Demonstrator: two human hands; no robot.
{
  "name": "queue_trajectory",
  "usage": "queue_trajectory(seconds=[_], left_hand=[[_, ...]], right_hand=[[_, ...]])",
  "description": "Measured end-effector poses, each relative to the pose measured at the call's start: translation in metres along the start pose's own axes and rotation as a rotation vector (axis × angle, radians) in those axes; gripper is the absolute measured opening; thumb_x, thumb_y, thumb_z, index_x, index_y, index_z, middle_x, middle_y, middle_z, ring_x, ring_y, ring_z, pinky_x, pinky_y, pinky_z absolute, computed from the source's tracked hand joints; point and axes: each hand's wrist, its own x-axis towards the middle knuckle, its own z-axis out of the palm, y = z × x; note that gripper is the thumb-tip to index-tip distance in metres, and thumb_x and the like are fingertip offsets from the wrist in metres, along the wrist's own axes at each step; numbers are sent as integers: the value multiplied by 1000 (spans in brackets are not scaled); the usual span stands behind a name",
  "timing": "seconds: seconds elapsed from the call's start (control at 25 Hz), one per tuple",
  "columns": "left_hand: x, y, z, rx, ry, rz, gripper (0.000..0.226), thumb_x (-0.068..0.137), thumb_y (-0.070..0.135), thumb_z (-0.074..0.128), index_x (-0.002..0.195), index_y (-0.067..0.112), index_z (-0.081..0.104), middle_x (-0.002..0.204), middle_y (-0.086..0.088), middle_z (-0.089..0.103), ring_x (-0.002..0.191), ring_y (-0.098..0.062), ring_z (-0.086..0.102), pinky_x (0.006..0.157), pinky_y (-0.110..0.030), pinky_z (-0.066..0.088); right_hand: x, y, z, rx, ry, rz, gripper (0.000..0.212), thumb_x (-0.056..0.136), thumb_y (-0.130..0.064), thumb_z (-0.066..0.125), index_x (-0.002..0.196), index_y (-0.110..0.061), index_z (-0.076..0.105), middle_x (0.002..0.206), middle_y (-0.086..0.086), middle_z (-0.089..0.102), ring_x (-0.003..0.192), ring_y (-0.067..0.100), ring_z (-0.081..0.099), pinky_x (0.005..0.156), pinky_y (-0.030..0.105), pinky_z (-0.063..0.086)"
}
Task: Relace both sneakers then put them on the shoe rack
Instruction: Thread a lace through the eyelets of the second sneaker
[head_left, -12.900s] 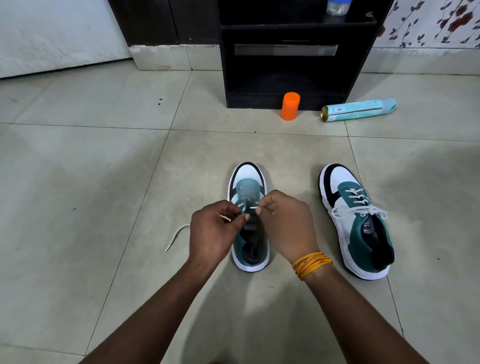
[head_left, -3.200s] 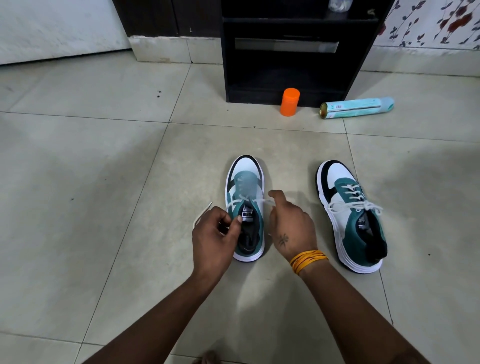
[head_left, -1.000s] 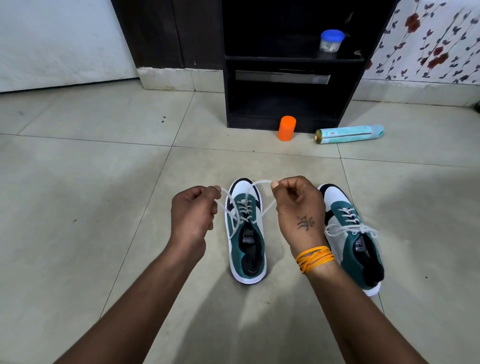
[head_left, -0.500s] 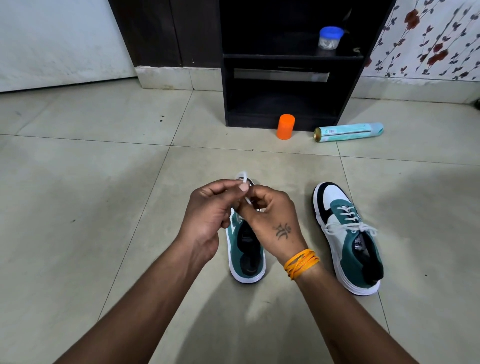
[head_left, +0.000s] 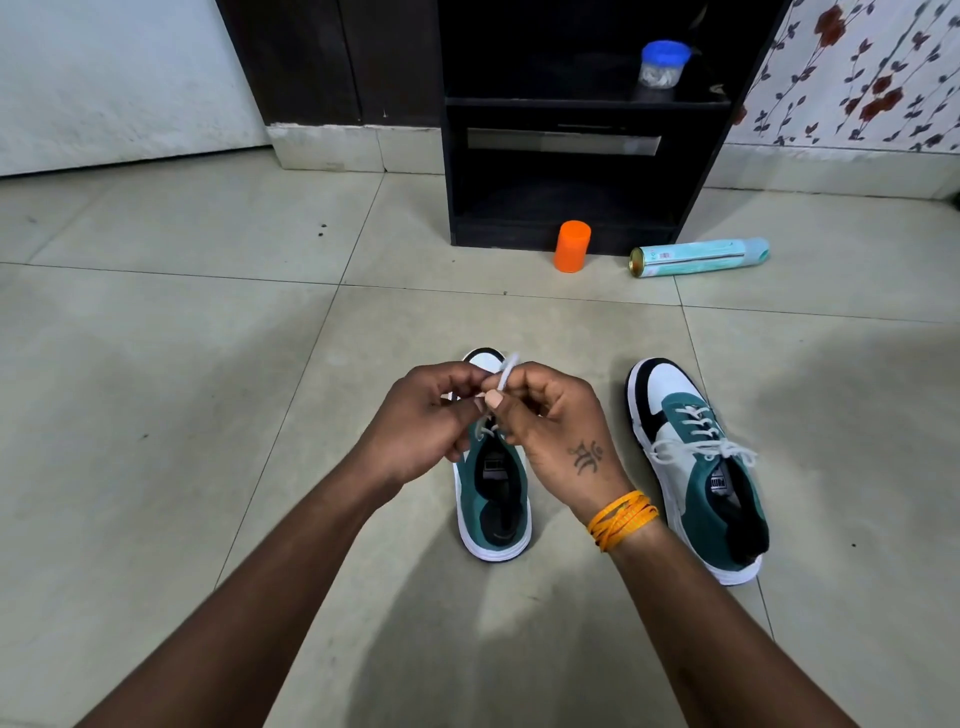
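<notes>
A floor (head_left: 156, 415) of pale tiles is seen across the whole view. At the far side, against the wall, a black shoe rack (head_left: 576, 156) is stood, with open shelves. On its upper shelf a small jar (head_left: 662, 65) with a blue lid is kept.

Two sneakers in teal, white and black are set on the floor, toes pointed toward the rack. The right sneaker (head_left: 701, 467) is placed well apart from the hands, and its white laces are threaded and tied in a bow. The left sneaker (head_left: 493, 499) is partly hidden under the hands; only its toe tip and its heel half are shown.

Both hands are brought together above the front of the left sneaker. The left hand (head_left: 421, 421) is closed, and the lace (head_left: 506, 371) is pinched in its grip. The right hand (head_left: 556, 426) is likewise closed on the same lace, a loop of which is seen rising between the fingertips. Orange threads (head_left: 621, 519) are worn round the right wrist.

In front of the rack a spray can (head_left: 698, 257) is laid on its side, and just beside it to the left an orange cap (head_left: 571, 246) is stood upright.
</notes>
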Motion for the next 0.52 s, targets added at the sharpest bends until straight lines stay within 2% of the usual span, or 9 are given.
queue_trajectory(seconds=[0.12,0.28,0.4,0.48,0.52], left_hand=[[-1,-9,2,176,113,102,17,93,8,69,87,23,75,64,13,59,55,-6,48,55,-27,43],[-4,-14,6,409,220,357,15,79,23,88,83,25,74,65,13,49,61,-7,49,58,-18,32],[-4,-17,8,474,281,447,11,79,29,82,84,25,72,65,15,43,61,-5,50,57,-19,33],[-5,-20,8,516,315,475,8,82,32,77,85,27,71,66,14,41,60,-6,48,54,-26,38],[-6,-20,7,543,339,483,8,84,34,76,86,28,71,66,14,40,60,-8,46,54,-28,40]], right_hand=[[1,2,0,62,87,72,26,101,-19,66,84,1,64,75,20,68,63,20,62,67,49,59],[3,3,4,115,139,142,17,98,-14,70,89,0,65,76,23,69,57,21,62,62,44,57],[1,-1,4,135,183,184,16,92,-9,74,102,-7,63,76,19,73,52,20,64,59,30,54],[1,-3,2,89,145,167,7,93,-6,70,99,-11,70,75,12,75,53,15,65,60,26,54],[0,-2,1,45,109,152,12,93,-4,66,93,-12,75,74,6,75,56,11,65,61,26,55]])
